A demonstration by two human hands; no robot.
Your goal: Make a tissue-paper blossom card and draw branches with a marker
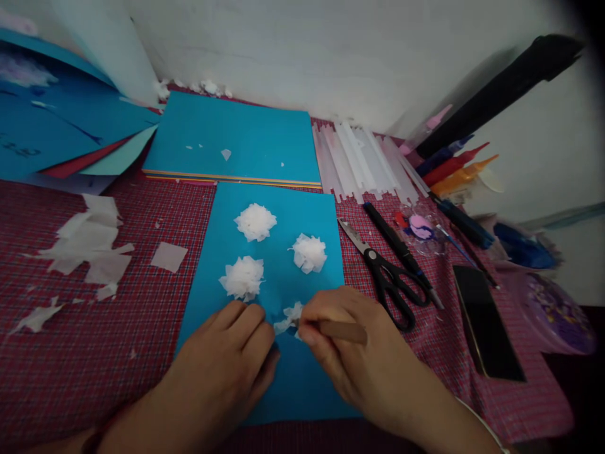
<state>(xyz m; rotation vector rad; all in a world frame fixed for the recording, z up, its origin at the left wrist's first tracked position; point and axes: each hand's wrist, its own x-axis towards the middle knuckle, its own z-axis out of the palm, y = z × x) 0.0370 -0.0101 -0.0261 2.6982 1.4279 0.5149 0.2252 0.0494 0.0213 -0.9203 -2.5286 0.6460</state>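
Observation:
A blue sheet of paper lies in front of me with three fluffy white tissue-paper puffs on it: one at the top, one at the right and one at the left. Below them is a smaller crumpled white tissue tuft. My right hand pinches a brown stick, its tip at this tuft. Just under the left puff, my left hand rests on the sheet with curled fingers; its fingertips are hidden.
Torn white tissue and a small square lie at left. Behind is a stack of coloured paper. Scissors, a black pen, white translucent strips, paint tubes and a phone lie at right.

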